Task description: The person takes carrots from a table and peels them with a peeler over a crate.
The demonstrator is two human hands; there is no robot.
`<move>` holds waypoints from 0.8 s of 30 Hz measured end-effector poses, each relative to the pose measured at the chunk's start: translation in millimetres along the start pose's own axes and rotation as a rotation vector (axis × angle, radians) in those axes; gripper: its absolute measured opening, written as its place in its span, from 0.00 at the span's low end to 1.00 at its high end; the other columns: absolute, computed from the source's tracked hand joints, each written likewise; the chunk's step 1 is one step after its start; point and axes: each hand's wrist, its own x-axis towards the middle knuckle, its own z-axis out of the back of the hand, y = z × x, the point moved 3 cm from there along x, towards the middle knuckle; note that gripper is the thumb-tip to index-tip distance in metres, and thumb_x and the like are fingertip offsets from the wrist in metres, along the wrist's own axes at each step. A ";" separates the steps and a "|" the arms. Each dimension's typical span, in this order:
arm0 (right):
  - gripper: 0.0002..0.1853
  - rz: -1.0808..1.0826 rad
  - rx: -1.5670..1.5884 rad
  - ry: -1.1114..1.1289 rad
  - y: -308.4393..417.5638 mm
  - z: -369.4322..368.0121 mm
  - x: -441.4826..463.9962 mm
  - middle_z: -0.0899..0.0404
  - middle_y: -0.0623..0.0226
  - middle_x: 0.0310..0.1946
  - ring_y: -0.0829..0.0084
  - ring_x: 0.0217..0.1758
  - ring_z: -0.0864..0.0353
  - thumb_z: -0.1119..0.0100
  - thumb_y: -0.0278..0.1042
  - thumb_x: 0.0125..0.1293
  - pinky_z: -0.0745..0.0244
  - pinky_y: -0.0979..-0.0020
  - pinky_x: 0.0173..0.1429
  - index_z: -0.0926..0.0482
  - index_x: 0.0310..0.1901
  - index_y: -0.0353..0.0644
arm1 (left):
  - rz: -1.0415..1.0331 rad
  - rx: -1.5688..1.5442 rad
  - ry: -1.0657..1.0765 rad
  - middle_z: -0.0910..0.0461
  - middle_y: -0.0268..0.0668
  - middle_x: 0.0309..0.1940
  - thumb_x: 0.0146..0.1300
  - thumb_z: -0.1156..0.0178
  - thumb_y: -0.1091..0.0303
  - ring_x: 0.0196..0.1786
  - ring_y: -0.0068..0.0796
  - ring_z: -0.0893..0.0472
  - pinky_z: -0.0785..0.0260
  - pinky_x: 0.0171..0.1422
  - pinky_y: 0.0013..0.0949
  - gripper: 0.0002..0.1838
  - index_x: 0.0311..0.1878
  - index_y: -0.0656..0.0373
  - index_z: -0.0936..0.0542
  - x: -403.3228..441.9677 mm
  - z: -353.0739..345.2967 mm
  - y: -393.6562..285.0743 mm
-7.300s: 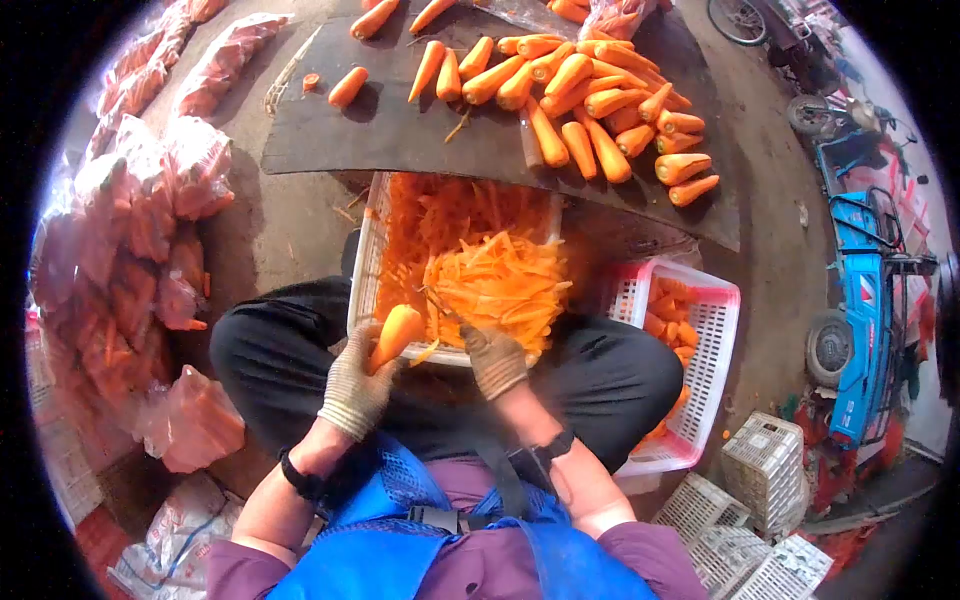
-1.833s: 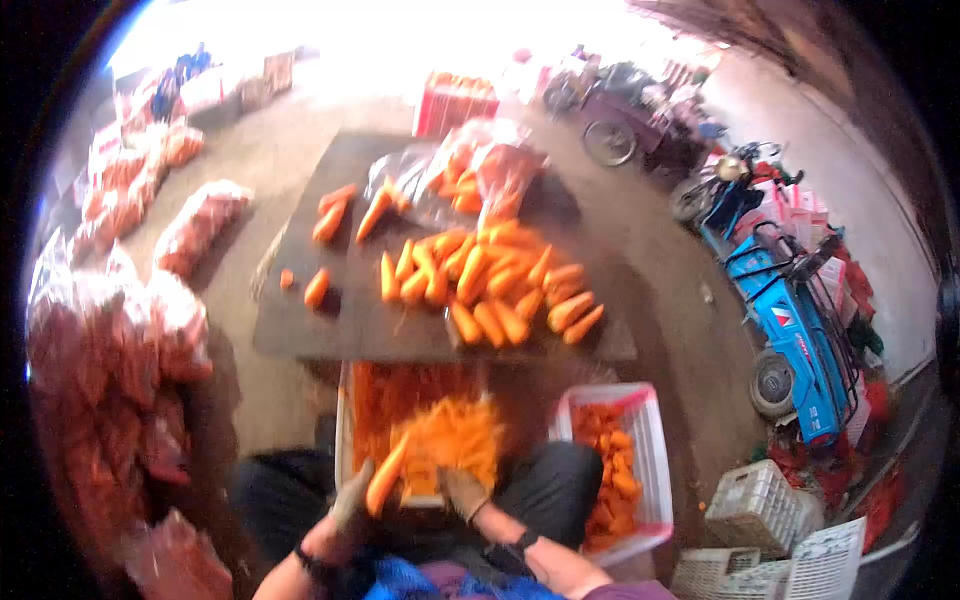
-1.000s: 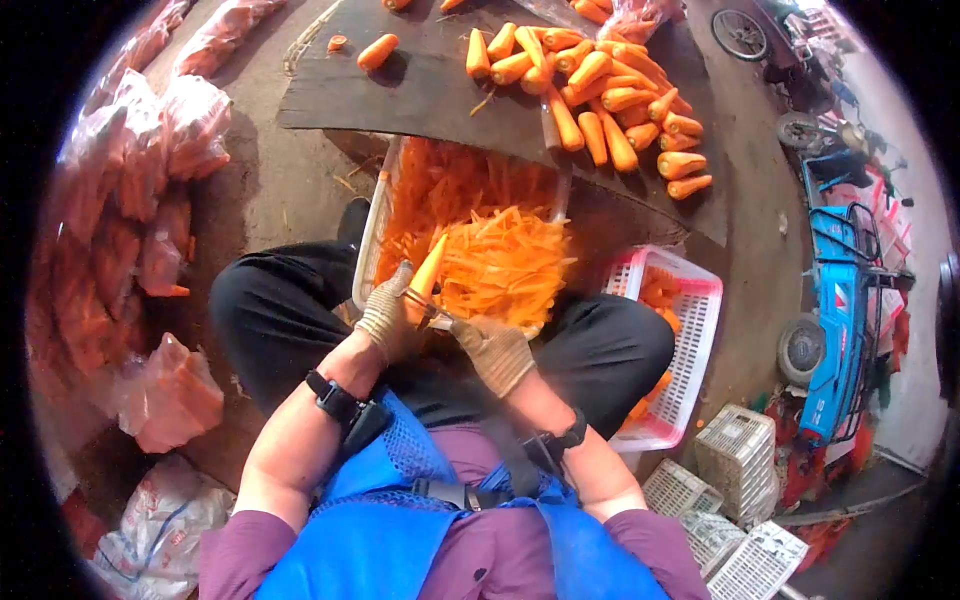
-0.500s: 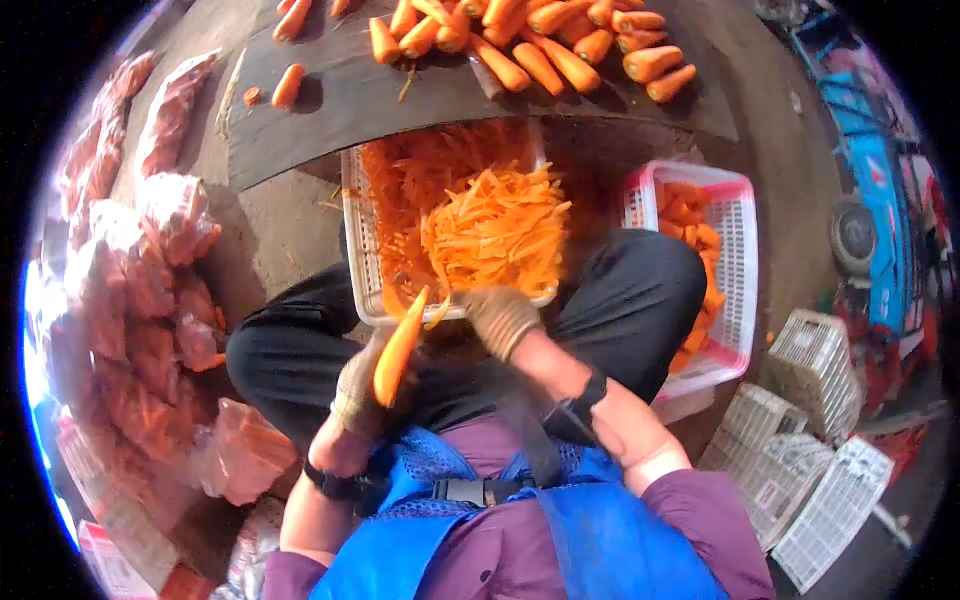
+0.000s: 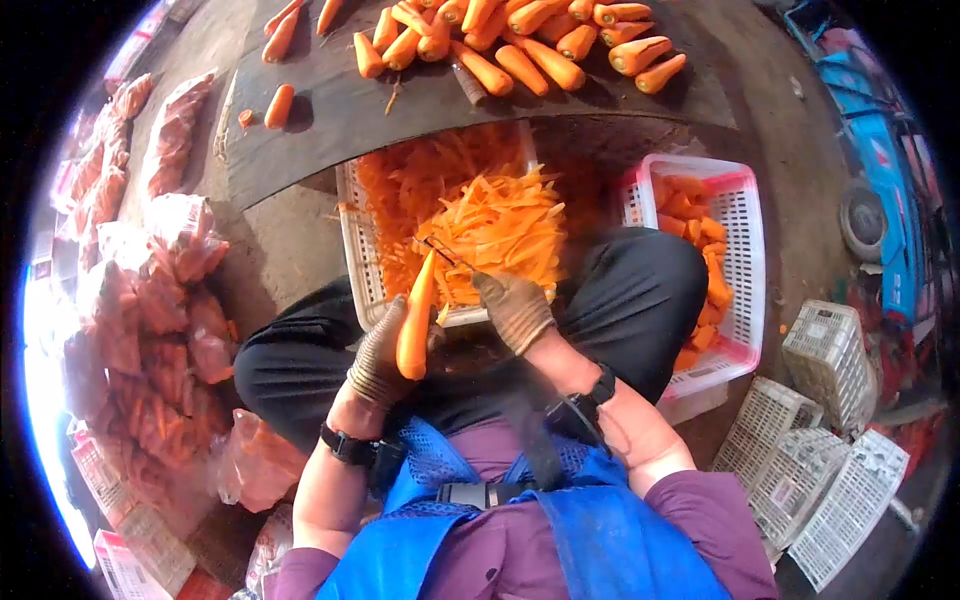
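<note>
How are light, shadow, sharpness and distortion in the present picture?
Head view: white glare at the left edge; head view: a shadow right of the stubby orange carrot on the dark board, whose near edge looks curved; head view: tapered orange carrot in the beige-gloved left hand, fairly sharp.

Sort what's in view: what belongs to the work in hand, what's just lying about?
Belongs to the work:
carrot in the left hand
peeler in the right hand
basket of peelings
probably carrots on the board
probably crate of carrot pieces

Apparently just lying about:
white crates at lower right
blue vehicle
</note>
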 end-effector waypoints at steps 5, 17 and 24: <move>0.29 -0.003 0.038 -0.031 2.4 4.9 -2.3 0.26 0.45 0.23 0.47 0.29 0.26 0.56 0.59 0.65 0.33 0.58 0.34 0.23 0.28 0.35 | 0.010 -0.126 -0.109 0.26 0.34 0.25 0.65 0.50 0.48 0.22 0.24 0.27 0.35 0.23 0.23 0.22 0.45 0.60 0.27 2.6 -1.8 1.8; 0.32 -0.029 0.111 0.005 2.4 14.6 6.2 0.26 0.47 0.22 0.47 0.29 0.26 0.59 0.63 0.65 0.33 0.57 0.34 0.25 0.25 0.36 | -0.152 0.085 -0.049 0.26 0.33 0.30 0.60 0.43 0.71 0.30 0.21 0.25 0.30 0.34 0.24 0.13 0.47 0.61 0.29 -3.5 -1.7 -1.4; 0.27 0.238 0.014 0.102 29.5 2.9 -16.2 0.28 0.47 0.21 0.50 0.25 0.28 0.52 0.56 0.65 0.34 0.60 0.30 0.24 0.27 0.34 | -0.249 0.056 -0.084 0.25 0.31 0.35 0.57 0.44 0.75 0.36 0.22 0.25 0.28 0.42 0.24 0.14 0.47 0.58 0.29 31.5 28.2 -2.9</move>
